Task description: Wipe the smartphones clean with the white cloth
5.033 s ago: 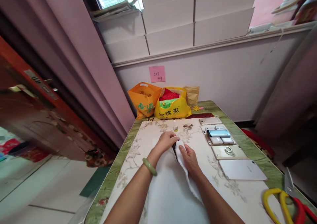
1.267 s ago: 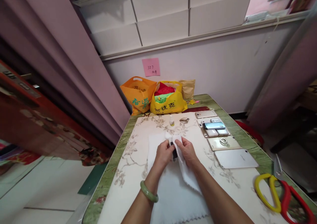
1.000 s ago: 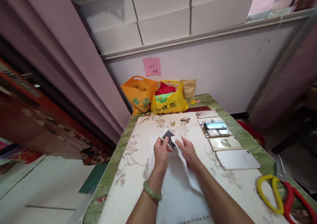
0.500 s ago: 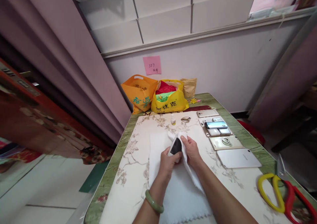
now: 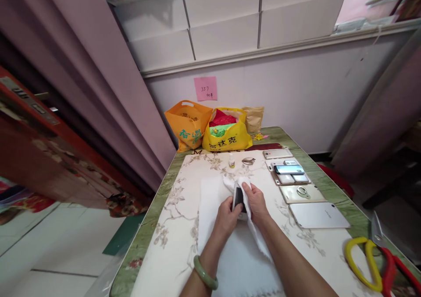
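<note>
A white smartphone with a dark screen (image 5: 239,196) is held over the table, tilted, its round home button near the lower edge. My left hand (image 5: 227,216) grips its left side and lower end, thumb on the front; a green bangle circles that wrist. In my right hand (image 5: 255,200) is a bunched white cloth (image 5: 259,240), pressed against the phone's right edge and top. The cloth's loose end hangs down toward me. Beneath both hands lies a larger white sheet of fabric (image 5: 210,240) with a zigzag front edge.
Several phones, among them a silver one (image 5: 319,215), line the table's right side. Scissors (image 5: 378,262) with yellow and red handles lie at the front right. A small bottle (image 5: 232,161), glasses (image 5: 248,160), an orange bag (image 5: 188,124) and a yellow bag (image 5: 226,135) stand or lie farther back.
The phone has turned more upright between my hands, and more of its lower front with the button shows. My right hand still holds the cloth against it. The view has shifted slightly.
</note>
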Available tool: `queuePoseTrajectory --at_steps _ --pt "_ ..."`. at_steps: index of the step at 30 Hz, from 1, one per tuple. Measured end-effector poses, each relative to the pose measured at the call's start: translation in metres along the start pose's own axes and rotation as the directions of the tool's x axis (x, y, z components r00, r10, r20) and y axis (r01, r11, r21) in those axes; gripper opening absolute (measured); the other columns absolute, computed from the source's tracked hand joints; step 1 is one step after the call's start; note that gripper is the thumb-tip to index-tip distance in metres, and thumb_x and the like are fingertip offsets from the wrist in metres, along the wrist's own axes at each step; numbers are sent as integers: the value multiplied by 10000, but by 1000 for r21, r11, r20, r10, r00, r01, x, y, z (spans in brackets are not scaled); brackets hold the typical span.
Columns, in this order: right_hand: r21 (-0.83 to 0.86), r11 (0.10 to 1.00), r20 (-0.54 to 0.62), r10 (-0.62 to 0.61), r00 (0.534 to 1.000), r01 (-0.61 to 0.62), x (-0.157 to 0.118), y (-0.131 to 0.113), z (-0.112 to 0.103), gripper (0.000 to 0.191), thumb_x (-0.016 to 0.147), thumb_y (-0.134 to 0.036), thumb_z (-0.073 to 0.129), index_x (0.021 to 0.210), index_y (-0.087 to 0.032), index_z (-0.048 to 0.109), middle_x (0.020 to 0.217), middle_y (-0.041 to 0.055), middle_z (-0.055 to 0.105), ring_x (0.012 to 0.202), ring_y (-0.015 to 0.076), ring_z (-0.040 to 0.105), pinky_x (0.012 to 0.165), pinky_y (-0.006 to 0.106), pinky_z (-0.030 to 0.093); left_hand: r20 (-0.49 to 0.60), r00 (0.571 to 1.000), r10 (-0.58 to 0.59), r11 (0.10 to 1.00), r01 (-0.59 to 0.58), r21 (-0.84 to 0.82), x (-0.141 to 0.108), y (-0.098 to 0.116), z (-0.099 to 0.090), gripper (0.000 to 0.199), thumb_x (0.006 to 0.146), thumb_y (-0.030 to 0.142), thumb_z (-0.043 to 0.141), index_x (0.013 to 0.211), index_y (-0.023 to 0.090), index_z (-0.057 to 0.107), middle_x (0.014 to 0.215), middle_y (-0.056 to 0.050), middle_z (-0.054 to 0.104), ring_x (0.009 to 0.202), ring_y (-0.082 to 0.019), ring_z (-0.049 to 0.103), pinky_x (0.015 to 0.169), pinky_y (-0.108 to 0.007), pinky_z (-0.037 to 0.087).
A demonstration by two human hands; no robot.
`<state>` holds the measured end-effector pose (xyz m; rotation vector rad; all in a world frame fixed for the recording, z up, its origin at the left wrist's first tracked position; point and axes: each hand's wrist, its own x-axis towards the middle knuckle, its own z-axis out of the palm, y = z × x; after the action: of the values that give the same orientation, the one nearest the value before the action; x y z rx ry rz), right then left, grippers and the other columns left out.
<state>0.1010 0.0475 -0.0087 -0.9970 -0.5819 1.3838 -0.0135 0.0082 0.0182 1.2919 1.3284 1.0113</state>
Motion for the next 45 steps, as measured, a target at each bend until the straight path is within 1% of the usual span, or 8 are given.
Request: queuePoseTrajectory --at_steps 14,22,31,33,37,39,43,45 --pt "-100 995 138 31 990 -18 -11 2 6 484 718 -576 716 981 -177 642 602 -18 643 409 132 510 389 247 411 -240 964 -115 968 55 -244 19 11 16 322 744 496 652 750 198 529 545 74 464 445 -75 421 421 -185 353" --pt "-69 997 -16 -44 999 43 1 2 -2 438 680 -584 744 781 -179 614 600 -32 616 516 121 519 505 236 425 88 995 -50 997 55 -52 11 6 -5 232 702 371 693 723 167 584 554 65 483 384 -57 373 363 -194 296" --pt "-183 978 147 -74 986 100 -4 5 -2 423 732 -554 714 870 -157 656 677 -12 656 572 132 535 557 243 429 -199 976 -88 969 37 -246 18 15 8 313 736 463 675 739 183 534 547 89 432 388 -40 354 394 -174 305" --pt "-122 991 131 -46 990 62 -4 3 -2 426 715 -552 727 879 -165 655 667 -16 654 556 130 534 541 242 428 -154 986 -60 977 27 -210 17 15 5 295 729 444 677 736 178 549 555 80 457 390 -42 364 397 -179 310" --pt "-38 999 19 -4 1000 5 -4 -3 -1 429 669 -575 750 793 -185 623 590 -37 620 502 125 517 492 239 411 115 988 -99 993 105 -49 11 12 -12 235 682 375 693 720 161 604 529 65 479 378 -58 358 373 -197 280" --pt "-37 999 5 10 1000 -10 -5 -6 0 427 662 -574 758 779 -188 617 570 -40 613 485 123 510 468 235 398 149 982 -119 993 120 2 9 13 -21 223 648 348 716 682 155 609 513 62 476 398 -62 362 382 -194 275" --pt "-7 1000 90 22 996 -21 -8 -7 0 428 685 -553 759 874 -181 661 678 -3 691 561 152 589 549 259 468 -94 994 -61 993 51 -106 12 24 -31 288 621 385 767 657 151 604 534 48 519 475 -73 429 441 -187 335" --pt "-29 1000 172 16 985 -11 -10 -5 0 425 688 -541 766 902 -184 680 749 13 720 632 177 630 617 282 498 -295 952 -82 970 8 -241 16 31 -30 348 624 446 771 732 148 627 596 30 573 512 -89 483 452 -194 371"
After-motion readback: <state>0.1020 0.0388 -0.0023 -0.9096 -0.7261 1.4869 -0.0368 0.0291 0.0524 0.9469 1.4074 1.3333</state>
